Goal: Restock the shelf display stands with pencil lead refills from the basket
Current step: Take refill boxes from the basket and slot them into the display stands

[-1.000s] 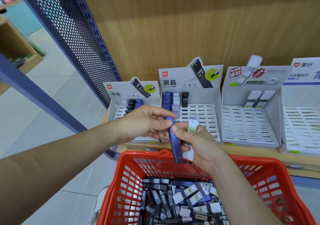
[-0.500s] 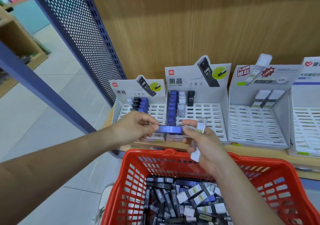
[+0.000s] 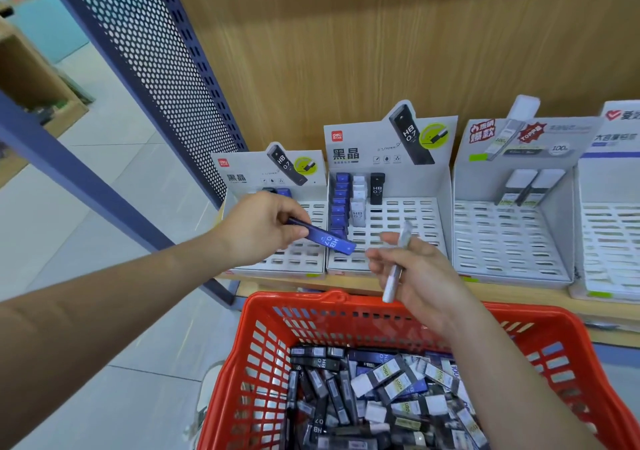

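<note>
My left hand [image 3: 263, 224] grips a blue lead refill case [image 3: 325, 239] marked HB 0.7, held over the boundary between the left display stand [image 3: 304, 214] and the middle stand [image 3: 408, 227]. My right hand [image 3: 419, 273] holds a clear and white refill case [image 3: 396, 269] upright between its fingers, just in front of the middle stand. That middle stand carries a column of blue cases, a few white ones and one black case. Below my hands, the red basket [image 3: 332, 307] is full of mixed black, blue and white refill cases.
Two more slotted stands [image 3: 505, 234] [image 3: 609, 241] sit to the right on the wooden shelf [image 3: 485, 293], mostly unfilled. A perforated blue metal panel [image 3: 156, 68] and a blue post [image 3: 86, 179] rise at the left. Tiled floor lies beyond.
The blue case has passed fully into my left hand and both hands have separated. My right hand keeps only the white case.
</note>
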A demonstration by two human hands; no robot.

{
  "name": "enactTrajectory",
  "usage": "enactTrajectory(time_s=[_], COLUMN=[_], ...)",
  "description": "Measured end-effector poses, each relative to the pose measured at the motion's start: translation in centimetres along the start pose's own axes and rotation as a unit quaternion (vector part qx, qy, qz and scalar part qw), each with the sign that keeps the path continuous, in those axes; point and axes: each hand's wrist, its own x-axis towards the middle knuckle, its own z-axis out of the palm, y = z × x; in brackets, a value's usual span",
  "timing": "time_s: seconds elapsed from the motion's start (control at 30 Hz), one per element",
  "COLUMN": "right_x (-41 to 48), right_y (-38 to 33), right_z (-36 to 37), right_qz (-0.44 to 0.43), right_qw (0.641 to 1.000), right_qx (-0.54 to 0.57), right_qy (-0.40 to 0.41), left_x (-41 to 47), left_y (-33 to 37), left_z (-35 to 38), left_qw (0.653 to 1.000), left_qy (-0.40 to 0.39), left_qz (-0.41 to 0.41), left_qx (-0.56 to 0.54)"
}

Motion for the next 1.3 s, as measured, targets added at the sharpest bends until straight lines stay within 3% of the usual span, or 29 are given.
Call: enactTrajectory(time_s=[0.13,0.2,0.27,0.37,0.57,0.67,0.77,0.87,1.3], right_x=[0.3,0.6,0.9,1.2,0.8,0.8,0.9,0.9,1.4], right_y=[0.9,1.1,1.3,1.4,0.9,0.4,-0.2,-0.2,0.4], right_z=[0.6,0.8,0.8,1.0,2.0,1.4,-0.1,-1.2,-1.7], right_qz=[-0.026,-0.053,-0.074,-0.093,-0.111,-0.093,-0.062,-0.05,-0.037], right_qw=[0.998,0.997,0.996,0.991,0.982,0.983,0.993,0.994,0.994], right_qx=[-0.056,-0.049,-0.036,-0.074,-0.153,-0.153,-0.039,0.005,0.024], right_qy=[-0.013,0.004,0.032,0.057,0.018,0.046,0.094,0.095,0.104], left_x=[-0.6,-1.0,-1.3,-1.2,-1.3,-0.8,0.1,0.6,0.6], left_y=[0.7,0.6,0.3,0.5,1.8,1.6,1.0,0.7,1.0], left_z=[2.0,3.2,4.0,4.5,4.7,4.2,3.6,3.4,4.2], left_qw=[0.98,0.97,0.975,0.994,0.99,0.993,0.985,0.978,0.986], left_qy=[-0.051,-0.069,-0.087,-0.092,-0.086,-0.023,0.044,0.086,0.113], left_qz=[-0.066,-0.086,-0.082,-0.008,0.095,0.062,0.012,-0.003,0.043], left_qx=[-0.181,-0.216,-0.186,-0.057,-0.055,-0.094,-0.166,-0.188,-0.115])
